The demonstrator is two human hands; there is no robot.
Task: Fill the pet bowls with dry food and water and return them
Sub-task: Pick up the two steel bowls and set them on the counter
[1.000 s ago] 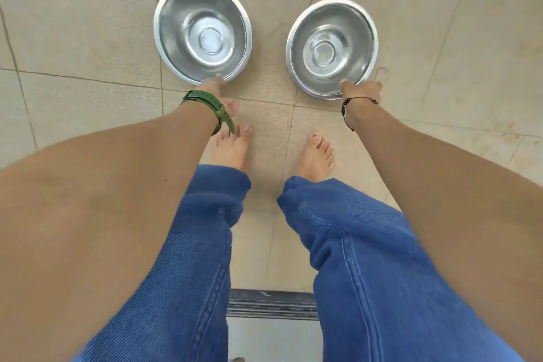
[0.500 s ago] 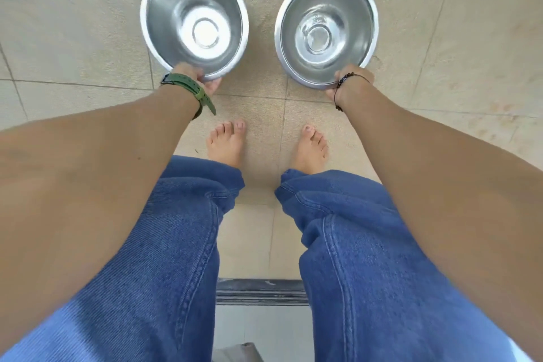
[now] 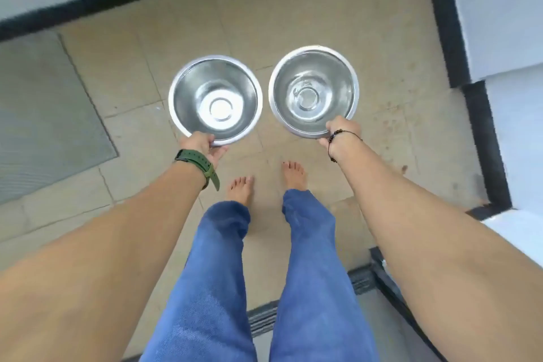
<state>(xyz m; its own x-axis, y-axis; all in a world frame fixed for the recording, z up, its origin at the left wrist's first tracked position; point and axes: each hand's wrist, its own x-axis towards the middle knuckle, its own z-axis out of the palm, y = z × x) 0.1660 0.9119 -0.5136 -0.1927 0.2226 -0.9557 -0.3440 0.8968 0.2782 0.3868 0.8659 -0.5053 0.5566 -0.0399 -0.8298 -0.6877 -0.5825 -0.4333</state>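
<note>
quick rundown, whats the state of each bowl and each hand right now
left bowl: empty, upright, held off the floor by its near rim
right bowl: upright, held off the floor by its near rim, no food in it; cannot tell if the bottom is wet
left hand: closed on the left bowl's rim
right hand: closed on the right bowl's rim

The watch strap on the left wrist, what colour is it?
Dark green, seen in the head view: the watch strap sits just behind the left hand.
</note>
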